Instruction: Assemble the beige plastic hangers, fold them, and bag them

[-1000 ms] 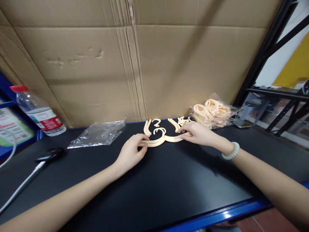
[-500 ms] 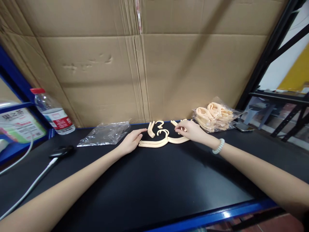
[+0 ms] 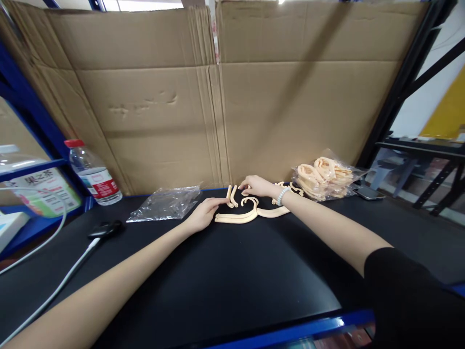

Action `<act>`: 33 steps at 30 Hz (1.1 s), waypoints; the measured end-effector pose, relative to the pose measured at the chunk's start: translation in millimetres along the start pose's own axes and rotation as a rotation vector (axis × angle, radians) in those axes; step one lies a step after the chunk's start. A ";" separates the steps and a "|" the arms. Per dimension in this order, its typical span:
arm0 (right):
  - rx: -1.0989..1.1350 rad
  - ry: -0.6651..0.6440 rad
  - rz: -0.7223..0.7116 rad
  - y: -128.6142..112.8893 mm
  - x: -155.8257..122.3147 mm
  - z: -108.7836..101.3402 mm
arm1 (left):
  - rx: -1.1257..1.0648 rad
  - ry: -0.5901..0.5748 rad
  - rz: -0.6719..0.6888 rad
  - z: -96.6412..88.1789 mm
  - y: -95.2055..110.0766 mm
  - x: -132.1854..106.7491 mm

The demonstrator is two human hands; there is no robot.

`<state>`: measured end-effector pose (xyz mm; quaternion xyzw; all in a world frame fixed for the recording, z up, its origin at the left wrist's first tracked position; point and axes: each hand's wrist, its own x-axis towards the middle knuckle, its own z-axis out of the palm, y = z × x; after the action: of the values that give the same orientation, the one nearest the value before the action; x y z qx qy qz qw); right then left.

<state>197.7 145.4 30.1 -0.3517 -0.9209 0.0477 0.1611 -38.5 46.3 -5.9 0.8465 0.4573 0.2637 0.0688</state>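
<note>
A cream plastic hanger (image 3: 250, 214) lies flat on the black table (image 3: 232, 271) near the cardboard wall. Just behind it lie loose cream parts: two short curved arm pieces (image 3: 231, 196) and more pieces (image 3: 290, 187) to the right. My left hand (image 3: 204, 213) rests on the table at the hanger's left end, fingers stretched out and holding nothing. My right hand (image 3: 257, 185) reaches over the hanger to the small parts behind it, fingertips pinched on a small cream piece that is mostly hidden. A pale bead bracelet (image 3: 281, 196) is on my right wrist.
A clear bag of cream parts (image 3: 325, 177) lies at the back right beside a phone (image 3: 368, 193). An empty clear bag (image 3: 167, 203) lies at the left. A water bottle (image 3: 94, 174), a black device (image 3: 106, 229) with a white cable and blue shelving stand further left.
My hands let go of the assembled hanger. My right hand moved left to the small parts behind it; my left hand opened and stayed by the hanger's left end. The view tilted up.
</note>
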 end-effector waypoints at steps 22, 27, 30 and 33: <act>0.907 0.492 0.297 -3.2 -22.2 -0.2 | 0.057 0.076 -0.046 5.4 6.9 -3.2; 1.063 0.535 0.320 -20.8 -55.7 -13.9 | 0.054 0.101 -0.048 6.4 4.4 -2.4; 1.094 0.546 0.321 -29.3 -82.9 -19.5 | 0.039 0.108 -0.039 7.5 3.1 -0.4; 1.163 0.560 0.311 -35.6 -107.9 -21.1 | 0.016 0.118 -0.030 7.4 4.4 1.6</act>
<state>257.8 46.8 28.9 -0.3355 -0.6068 0.4667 0.5491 -30.7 46.0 -9.9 0.8231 0.4751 0.3085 0.0388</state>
